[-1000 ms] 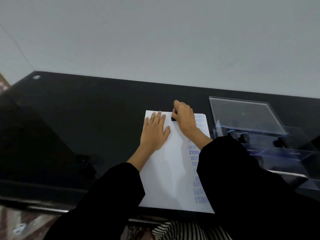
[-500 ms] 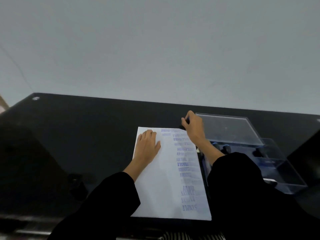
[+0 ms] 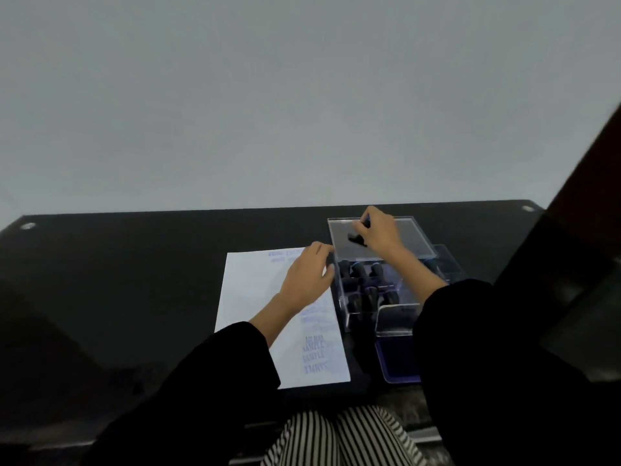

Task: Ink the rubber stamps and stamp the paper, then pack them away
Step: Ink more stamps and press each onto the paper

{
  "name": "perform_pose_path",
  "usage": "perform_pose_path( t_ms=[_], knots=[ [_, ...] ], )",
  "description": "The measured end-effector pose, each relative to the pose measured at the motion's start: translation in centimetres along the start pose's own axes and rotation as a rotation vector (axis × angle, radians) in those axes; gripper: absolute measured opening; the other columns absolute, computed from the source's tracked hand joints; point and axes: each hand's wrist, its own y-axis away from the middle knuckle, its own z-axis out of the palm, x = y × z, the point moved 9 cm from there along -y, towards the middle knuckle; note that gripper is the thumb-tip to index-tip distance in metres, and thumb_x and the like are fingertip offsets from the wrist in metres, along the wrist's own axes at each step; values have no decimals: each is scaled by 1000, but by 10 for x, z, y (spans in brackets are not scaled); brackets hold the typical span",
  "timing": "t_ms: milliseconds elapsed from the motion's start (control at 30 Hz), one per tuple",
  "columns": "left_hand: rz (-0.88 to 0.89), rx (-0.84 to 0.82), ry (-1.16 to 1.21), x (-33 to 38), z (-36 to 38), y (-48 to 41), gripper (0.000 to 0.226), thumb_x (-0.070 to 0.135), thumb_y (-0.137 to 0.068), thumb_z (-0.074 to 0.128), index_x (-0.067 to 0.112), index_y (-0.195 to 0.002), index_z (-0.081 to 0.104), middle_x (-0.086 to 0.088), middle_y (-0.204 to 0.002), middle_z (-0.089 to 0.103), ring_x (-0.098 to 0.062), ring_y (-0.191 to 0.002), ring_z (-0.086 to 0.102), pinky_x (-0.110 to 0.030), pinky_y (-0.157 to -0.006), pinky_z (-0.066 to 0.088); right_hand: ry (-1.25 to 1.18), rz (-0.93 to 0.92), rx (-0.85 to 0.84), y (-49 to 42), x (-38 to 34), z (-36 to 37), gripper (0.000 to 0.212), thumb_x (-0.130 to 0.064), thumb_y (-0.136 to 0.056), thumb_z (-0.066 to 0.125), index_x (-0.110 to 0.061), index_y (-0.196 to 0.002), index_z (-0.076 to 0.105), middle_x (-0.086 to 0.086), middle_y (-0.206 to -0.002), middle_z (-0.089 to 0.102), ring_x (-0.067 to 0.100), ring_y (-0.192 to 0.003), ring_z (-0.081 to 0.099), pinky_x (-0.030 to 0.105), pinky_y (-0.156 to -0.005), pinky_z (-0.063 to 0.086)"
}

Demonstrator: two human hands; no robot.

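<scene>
A white sheet of paper (image 3: 255, 297) lies on the black table, with blue stamped words down its right side. My left hand (image 3: 307, 277) rests flat on the paper's right part, fingers apart. My right hand (image 3: 378, 233) hovers over the open clear lid (image 3: 413, 240) of a clear plastic box (image 3: 349, 297), pinching a small black rubber stamp (image 3: 356, 238). Several black-handled stamps (image 3: 366, 280) stand inside the box. A blue ink pad (image 3: 396, 363) lies open at the box's near end.
The black table (image 3: 134, 280) runs left and far of the paper, its far edge meeting a plain grey wall. A dark slanted surface (image 3: 578, 230) fills the right side. Striped trousers (image 3: 336, 438) show below the table's near edge.
My right hand lifted the stamp off the paper's top edge and carried it right, over the box lid. My left hand shifted to the paper's right side. The camera view swung rightwards.
</scene>
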Motion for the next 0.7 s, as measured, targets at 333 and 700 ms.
perform_pose_path(
  t_ms=[333,700],
  knots=[
    [118,-174,-15,77,55,-23,41,19,-96,43,5,-134,42,-11,-139,44,-24,-129,40,-31,-107,30,162,192,-120,13,76,-56,28,-10,-94,50,-12,-71,33,15,-90,46,25,-84,44,39,-77,40],
    [116,-340,-204,96,106,-40,50,32,-100,34,14,-146,26,-8,-157,13,-25,-146,6,-47,-116,12,145,250,-248,11,121,-44,53,-11,-89,60,7,-125,25,26,-128,48,39,-117,50,43,-96,43]
  ],
)
